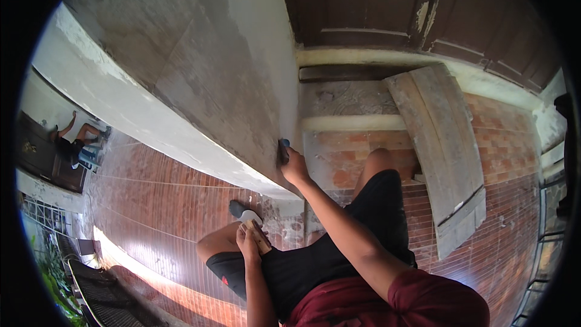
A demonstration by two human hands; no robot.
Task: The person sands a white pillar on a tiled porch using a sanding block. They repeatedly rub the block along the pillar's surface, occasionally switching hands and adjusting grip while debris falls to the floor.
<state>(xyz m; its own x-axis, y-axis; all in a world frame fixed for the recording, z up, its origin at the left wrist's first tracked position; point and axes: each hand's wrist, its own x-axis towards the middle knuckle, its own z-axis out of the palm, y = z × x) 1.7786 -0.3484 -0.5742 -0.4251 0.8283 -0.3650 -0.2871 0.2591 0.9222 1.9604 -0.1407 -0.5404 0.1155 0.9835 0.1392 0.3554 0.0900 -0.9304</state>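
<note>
My right hand [295,168] is closed around a small dark block [284,150] and holds it against the grey plastered wall [224,79], near the wall's lower end. Most of the block is hidden by my fingers, so its exact kind does not show. Down by my left thigh, my left hand [247,244] grips a light wooden piece [261,239]. Just beyond that piece shows a pale, rounded flat shape [250,215]; I cannot tell whether the two are joined. The wall's surface is patchy, with darker and lighter grey areas.
A weathered wooden board [439,145] leans at the right across a low step [354,123]. Dark panelled doors [375,6] stand behind it. Reddish tiles cover the dusty floor [157,194]. Far left, another person [75,143] sits near a dark door; a dark woven chair [115,293] stands lower left.
</note>
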